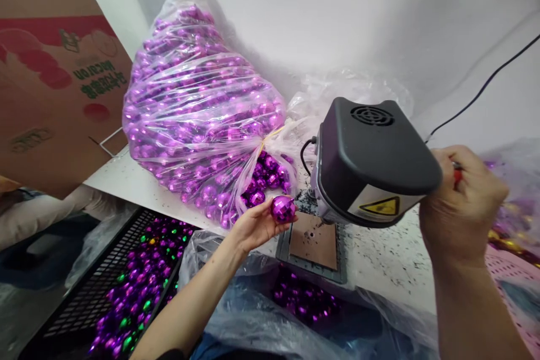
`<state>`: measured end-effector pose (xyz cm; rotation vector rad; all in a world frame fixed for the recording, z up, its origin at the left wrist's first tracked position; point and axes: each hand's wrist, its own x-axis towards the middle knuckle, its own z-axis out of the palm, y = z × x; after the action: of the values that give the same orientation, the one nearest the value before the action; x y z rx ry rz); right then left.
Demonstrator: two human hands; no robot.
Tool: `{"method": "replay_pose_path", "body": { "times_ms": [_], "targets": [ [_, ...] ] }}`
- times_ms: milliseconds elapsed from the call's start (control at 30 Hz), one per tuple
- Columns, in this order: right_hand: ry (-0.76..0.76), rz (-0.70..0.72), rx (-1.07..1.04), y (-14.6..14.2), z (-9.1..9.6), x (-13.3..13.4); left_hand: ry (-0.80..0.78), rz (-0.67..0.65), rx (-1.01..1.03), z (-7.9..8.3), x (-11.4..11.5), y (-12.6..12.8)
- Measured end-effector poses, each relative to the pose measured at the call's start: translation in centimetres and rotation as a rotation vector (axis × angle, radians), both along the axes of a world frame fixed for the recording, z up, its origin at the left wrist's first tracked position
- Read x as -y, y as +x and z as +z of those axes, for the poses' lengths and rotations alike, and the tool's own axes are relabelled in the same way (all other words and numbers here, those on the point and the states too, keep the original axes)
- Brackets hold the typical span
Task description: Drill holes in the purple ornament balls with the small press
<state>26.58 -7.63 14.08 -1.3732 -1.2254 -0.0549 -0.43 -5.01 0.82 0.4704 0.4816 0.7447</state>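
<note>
A shiny purple faceted ball [283, 209] sits in the fingers of my left hand [264, 224], just left of a small bench drill press. My right hand [464, 197] is closed around a handle with a bit of red showing, at the right side of the machine's black housing [379, 146]. Under the machine's head lies a brown board [313, 242] with a small hole, on a dark base plate [342, 270]. Behind my left hand, the mouth of a clear plastic bag [202, 107] full of purple balls gapes, with loose balls inside.
A black crate [84, 287] of purple and green balls stands lower left. Below the table edge, a plastic-lined space holds purple balls [304, 295]. A cardboard box [54, 79] is at left, a pink basket [512, 287] at right. Dark flecks litter the white table [392, 270].
</note>
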Motion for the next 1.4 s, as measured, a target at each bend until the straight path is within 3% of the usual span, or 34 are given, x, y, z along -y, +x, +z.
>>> {"method": "replay_pose_path", "body": {
  "times_ms": [167,267,333,433,567,800,1000,1200,1400],
  "targets": [
    [0.003,0.007,0.023,-0.2,0.3,0.0,0.071,0.036,-0.138,-0.2,1.3,0.9],
    [0.039,0.037,0.025,-0.2,0.2,-0.1,0.242,0.135,-0.408,-0.3,2.3,1.7],
    [0.048,0.058,0.023,-0.2,0.2,-0.1,0.359,0.133,-0.566,-0.7,2.9,2.3],
    [0.047,0.082,0.034,-0.1,0.3,-0.1,0.486,0.074,-0.666,-1.6,3.4,3.2],
    [0.049,0.09,0.034,0.0,0.3,0.0,0.613,0.113,-0.832,-2.8,3.3,4.0],
    [0.043,0.101,0.033,0.1,0.2,0.0,1.06,0.065,-1.08,-1.3,3.0,4.8],
    [0.049,0.095,0.035,0.0,0.1,-0.1,1.049,0.113,-1.275,-2.2,2.7,6.7],
    [0.053,0.092,0.042,0.0,0.1,-0.1,1.205,0.308,-1.231,-3.8,2.8,7.5],
    [0.05,0.089,-0.002,0.1,0.0,-0.1,1.167,0.303,-1.175,-5.0,2.6,7.8]
  ]
}}
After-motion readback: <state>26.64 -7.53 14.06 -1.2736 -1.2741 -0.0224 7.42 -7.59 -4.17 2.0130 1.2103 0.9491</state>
